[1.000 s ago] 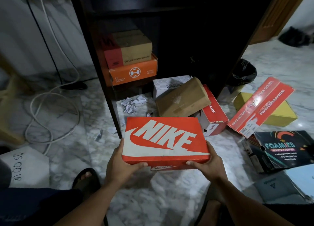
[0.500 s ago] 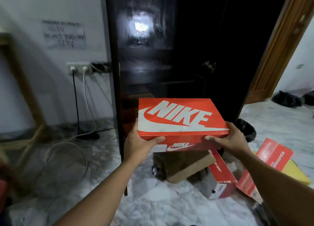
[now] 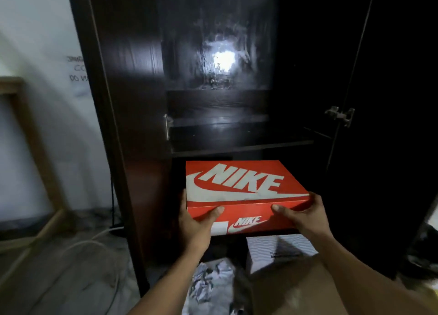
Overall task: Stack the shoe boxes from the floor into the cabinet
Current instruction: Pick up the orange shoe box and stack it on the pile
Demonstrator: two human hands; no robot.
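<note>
I hold an orange Nike shoe box (image 3: 239, 184) level in front of the dark wooden cabinet (image 3: 132, 101), just below its middle shelf (image 3: 237, 134). My left hand (image 3: 196, 222) grips the box's left front corner, thumb on the front face. My right hand (image 3: 301, 215) grips the right front corner the same way. The box's far end reaches into the cabinet's lower opening. What stands beneath the box inside the cabinet is hidden.
A white patterned shoe box (image 3: 277, 250) and a brown cardboard box (image 3: 291, 288) lie on the marble floor below my arms, beside crumpled paper (image 3: 208, 281). White cable (image 3: 94, 243) and a wooden frame (image 3: 35, 149) are at the left. The cabinet door (image 3: 391, 125) stands open at right.
I have lifted the Nike box from near the floor up to the cabinet and pushed it forward toward the lower opening; my view has tilted upward onto the shelves.
</note>
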